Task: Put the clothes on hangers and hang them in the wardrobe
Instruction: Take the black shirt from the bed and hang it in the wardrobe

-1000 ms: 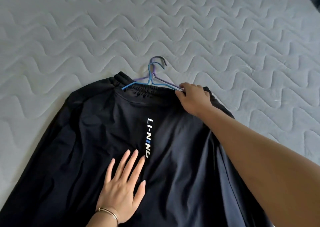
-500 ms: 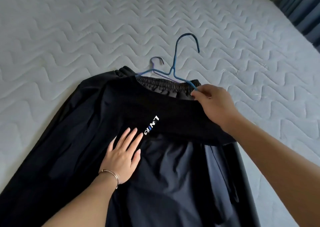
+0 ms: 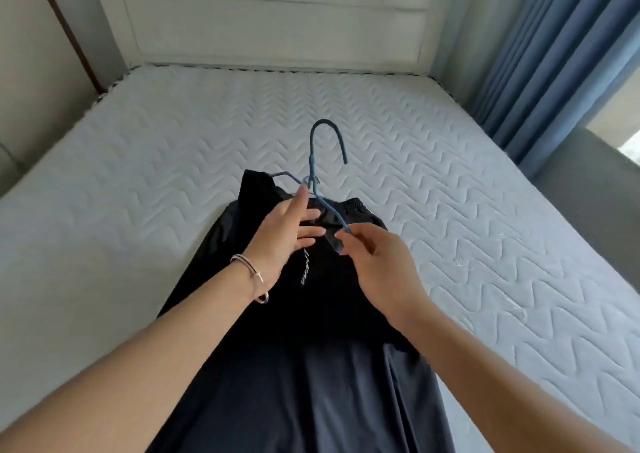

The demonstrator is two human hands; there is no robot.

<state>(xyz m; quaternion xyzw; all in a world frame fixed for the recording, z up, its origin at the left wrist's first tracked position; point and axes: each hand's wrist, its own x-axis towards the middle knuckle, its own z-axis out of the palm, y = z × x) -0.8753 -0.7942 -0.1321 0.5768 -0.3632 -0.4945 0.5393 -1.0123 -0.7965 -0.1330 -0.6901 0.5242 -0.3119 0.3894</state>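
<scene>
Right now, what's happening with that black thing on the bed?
A person is putting black clothing on a blue hanger. Their right hand pinches one end of the hanger, whose hook is raised above the mattress. The left hand reaches in with straight fingers beside the hanger's neck. The clothing lies spread on the mattress; nothing is hung up yet.

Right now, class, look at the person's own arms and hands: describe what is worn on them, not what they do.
Both arms are bare as far as the picture shows, with no sleeves. The left hand has a thin silver bangle round its wrist. The right hand and its wrist wear nothing. No gloves or watch show.
</scene>
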